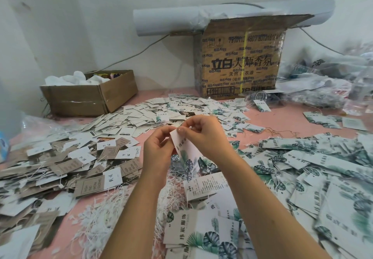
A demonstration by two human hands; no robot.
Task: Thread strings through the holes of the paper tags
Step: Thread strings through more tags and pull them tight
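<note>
Surface: pink tabletop [272, 121] against a white wall, heaped with loose tags.

Item 1: held tag [187, 149], leaf-print card, raised over the table's middle between both hands. I judge it light, stiff enough to stay flat, and easily creased. It is best taken by its top edge, with the hole left uncovered.

Item 2: left hand [159, 147], fingers curled, gripping the tag's upper left edge.

Item 3: right hand [203, 135], thumb pressed on the tag's top corner, fingers pinched behind. I cannot tell whether a string sits in that pinch.

Item 4: string pile [105, 214], limp and likely to tangle, beside the left forearm.

Item 5: leaf-print tags [302, 167] at right, brown tags [60, 167] at left.
</note>
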